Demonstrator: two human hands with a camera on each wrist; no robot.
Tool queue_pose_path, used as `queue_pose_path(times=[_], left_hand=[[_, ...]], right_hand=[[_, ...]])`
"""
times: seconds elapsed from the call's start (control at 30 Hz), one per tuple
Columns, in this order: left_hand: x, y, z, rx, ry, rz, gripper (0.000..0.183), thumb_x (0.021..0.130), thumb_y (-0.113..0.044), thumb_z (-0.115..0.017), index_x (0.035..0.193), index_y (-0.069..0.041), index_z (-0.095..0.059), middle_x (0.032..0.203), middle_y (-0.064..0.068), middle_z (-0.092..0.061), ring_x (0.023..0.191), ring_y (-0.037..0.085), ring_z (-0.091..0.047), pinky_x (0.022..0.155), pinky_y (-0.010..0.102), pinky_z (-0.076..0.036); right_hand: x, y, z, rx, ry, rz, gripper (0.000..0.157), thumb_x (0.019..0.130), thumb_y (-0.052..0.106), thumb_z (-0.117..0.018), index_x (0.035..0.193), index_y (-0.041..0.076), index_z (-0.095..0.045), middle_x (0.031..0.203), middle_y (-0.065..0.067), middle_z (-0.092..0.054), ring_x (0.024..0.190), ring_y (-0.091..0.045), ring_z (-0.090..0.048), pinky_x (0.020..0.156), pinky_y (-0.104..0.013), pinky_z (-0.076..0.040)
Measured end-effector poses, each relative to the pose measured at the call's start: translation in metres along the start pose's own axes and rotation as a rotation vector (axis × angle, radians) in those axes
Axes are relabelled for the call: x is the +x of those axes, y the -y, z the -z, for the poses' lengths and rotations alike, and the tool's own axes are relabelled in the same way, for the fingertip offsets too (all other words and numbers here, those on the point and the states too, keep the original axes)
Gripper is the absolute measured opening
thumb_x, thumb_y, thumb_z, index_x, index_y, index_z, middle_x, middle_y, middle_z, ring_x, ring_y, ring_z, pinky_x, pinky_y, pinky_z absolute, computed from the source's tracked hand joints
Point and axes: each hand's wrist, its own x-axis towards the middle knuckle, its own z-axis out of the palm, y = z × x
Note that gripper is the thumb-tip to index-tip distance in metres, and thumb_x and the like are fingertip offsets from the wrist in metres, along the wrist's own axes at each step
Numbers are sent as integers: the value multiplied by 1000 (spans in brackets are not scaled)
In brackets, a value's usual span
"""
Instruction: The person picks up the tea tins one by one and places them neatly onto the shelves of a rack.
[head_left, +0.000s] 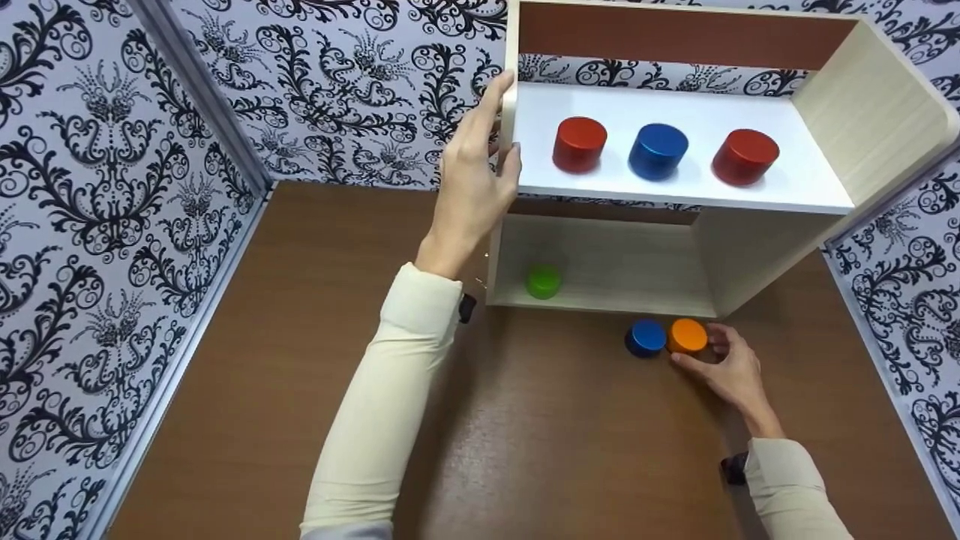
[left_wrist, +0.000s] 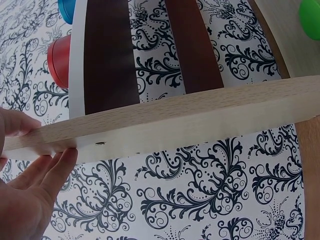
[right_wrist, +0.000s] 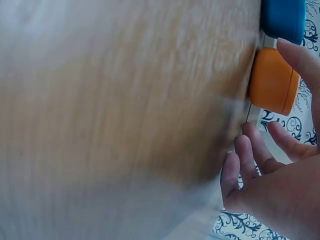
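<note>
My left hand (head_left: pixel 472 165) grips the left side panel (left_wrist: pixel 200 120) of a small wooden shelf unit, thumb on one face and fingers on the other in the left wrist view. On the brown table, before the unit's lower right, stand a blue round container (head_left: pixel 646 338) and an orange round container (head_left: pixel 687 335), side by side. Around the orange one is my right hand (head_left: pixel 731 371), thumb near its front and fingers at its right. The right wrist view shows a gap between those fingers (right_wrist: pixel 245 155) and the orange container (right_wrist: pixel 274 80).
A white upper shelf (head_left: pixel 675 191) bears a red container (head_left: pixel 579 145), a blue container (head_left: pixel 658 151) and another red container (head_left: pixel 745 157). Below, a green container (head_left: pixel 543 282) sits at the left of the bottom shelf (head_left: pixel 615 262). Patterned walls (head_left: pixel 112 225) enclose the table (head_left: pixel 540 450).
</note>
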Motion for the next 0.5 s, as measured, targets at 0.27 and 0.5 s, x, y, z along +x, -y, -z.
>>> queue_pose_path(times=[0.27,0.5], left_hand=[[0,0,-1,2,-11,-20,68,88,10,-64,151,-2,-43,131,22,-60,119,26,-59,102,22,-52],[0,0,-1,-7,-5,-10,69,88,11,-64,152,-2,-42,130,23,-60,119,27,-59,101,21,-53]], right_hand=[[6,-5,-6,-22,-40,91,74,82,26,-87,138,-7,-50,123,-29,-59,109,-41,-53,94,-46,-47],[10,-7,-3,-13,24,83,75,86,27,-84,143,-3,-45,129,-33,-46,114,-48,-41,103,-69,-29]])
